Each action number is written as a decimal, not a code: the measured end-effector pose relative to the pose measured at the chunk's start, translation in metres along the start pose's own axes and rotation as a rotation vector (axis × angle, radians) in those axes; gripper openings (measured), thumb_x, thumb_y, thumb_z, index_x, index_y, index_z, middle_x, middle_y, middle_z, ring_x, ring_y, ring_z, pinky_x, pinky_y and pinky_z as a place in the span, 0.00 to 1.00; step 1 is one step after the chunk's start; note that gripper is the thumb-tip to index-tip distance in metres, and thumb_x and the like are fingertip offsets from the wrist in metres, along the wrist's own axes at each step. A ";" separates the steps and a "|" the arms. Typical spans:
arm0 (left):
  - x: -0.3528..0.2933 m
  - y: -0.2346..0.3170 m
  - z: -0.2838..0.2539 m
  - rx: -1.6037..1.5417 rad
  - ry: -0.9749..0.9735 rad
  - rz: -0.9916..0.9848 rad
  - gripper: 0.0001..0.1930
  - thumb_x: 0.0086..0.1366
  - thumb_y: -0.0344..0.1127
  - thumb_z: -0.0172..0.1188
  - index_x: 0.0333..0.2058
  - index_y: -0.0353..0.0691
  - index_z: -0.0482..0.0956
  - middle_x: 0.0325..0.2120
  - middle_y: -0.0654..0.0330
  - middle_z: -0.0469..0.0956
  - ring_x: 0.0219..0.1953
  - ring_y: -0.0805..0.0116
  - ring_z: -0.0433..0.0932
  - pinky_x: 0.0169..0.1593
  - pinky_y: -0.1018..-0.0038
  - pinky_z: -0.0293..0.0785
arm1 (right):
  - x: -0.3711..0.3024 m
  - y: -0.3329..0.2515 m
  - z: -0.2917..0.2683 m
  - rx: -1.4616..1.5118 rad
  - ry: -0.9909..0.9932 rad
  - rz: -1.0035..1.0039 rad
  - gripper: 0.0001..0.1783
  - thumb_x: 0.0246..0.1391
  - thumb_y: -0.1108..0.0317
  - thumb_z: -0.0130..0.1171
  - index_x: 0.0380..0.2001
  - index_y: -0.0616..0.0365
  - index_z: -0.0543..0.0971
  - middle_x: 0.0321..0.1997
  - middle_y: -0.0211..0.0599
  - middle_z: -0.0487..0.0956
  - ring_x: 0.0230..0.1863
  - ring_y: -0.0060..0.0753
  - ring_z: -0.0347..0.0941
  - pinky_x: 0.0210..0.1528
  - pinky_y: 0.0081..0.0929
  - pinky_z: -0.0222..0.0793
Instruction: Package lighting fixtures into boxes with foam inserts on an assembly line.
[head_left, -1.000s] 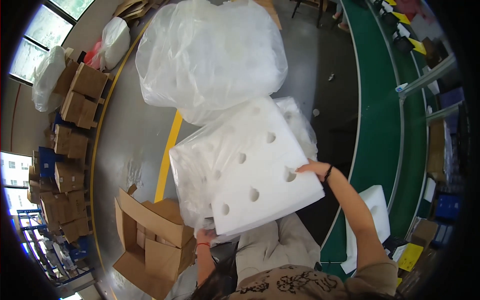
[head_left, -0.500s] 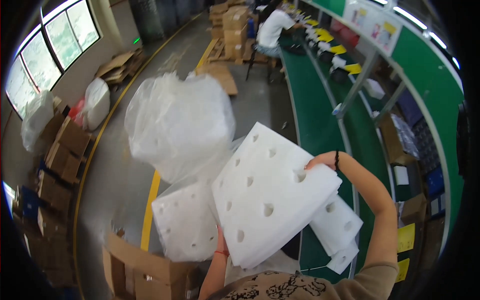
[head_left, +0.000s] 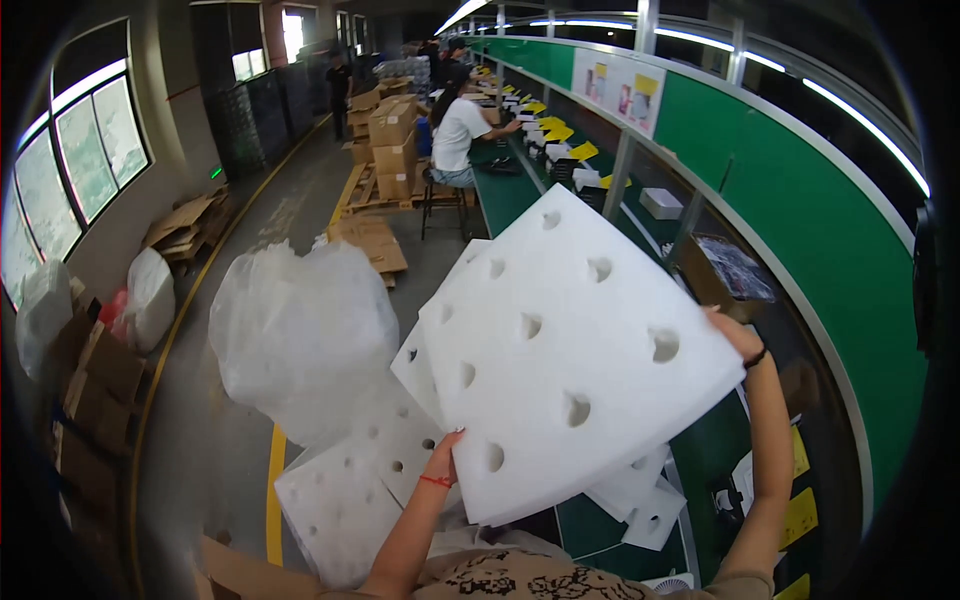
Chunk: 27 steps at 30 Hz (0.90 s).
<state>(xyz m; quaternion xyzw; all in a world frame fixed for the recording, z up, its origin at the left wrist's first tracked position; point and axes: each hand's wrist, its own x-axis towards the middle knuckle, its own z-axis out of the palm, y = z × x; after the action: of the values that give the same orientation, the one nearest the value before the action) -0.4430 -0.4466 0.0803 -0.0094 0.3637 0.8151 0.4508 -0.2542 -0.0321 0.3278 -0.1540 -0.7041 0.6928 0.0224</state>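
A thick stack of white foam sheets (head_left: 590, 350) with rows of round holes is held tilted in front of me, between both hands. At its lower left edge my left hand (head_left: 443, 462) is closed, its thumb against the side. My right hand (head_left: 735, 335) grips the right corner; most of its fingers are hidden behind the foam. Behind the stack's left edge shows another holed foam sheet (head_left: 415, 365). More foam in clear plastic (head_left: 345, 500) sits at lower left, below a large bulging plastic bag (head_left: 305, 325). Smaller white foam pieces (head_left: 655, 515) lie on the green bench under the stack.
The green workbench (head_left: 505, 190) runs away along the right, with a row of small items and yellow sheets. A person in a white shirt (head_left: 460, 130) sits at it. Stacked cartons (head_left: 393, 150) stand behind; an open cardboard box (head_left: 240, 570) is at lower left.
The foam stack has been raised and moved right, both hands moving with it. My view has tilted up, showing more of the room. Another foam sheet now shows behind the stack.
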 end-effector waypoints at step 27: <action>0.179 -0.012 -0.001 0.212 -0.337 -0.969 0.34 0.60 0.57 0.45 0.54 0.34 0.57 0.48 0.52 0.66 0.52 0.63 0.64 0.54 0.69 0.61 | 0.008 0.201 -0.034 0.549 1.205 0.312 0.52 0.31 0.59 0.63 0.58 0.48 0.44 0.51 0.51 0.62 0.47 0.52 0.65 0.40 0.59 0.64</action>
<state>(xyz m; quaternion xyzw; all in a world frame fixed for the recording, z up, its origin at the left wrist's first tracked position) -0.5409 -0.3130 0.0112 0.0003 0.3205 0.4621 0.8269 -0.2163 0.0015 0.1303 -0.6016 -0.3367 0.6349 0.3488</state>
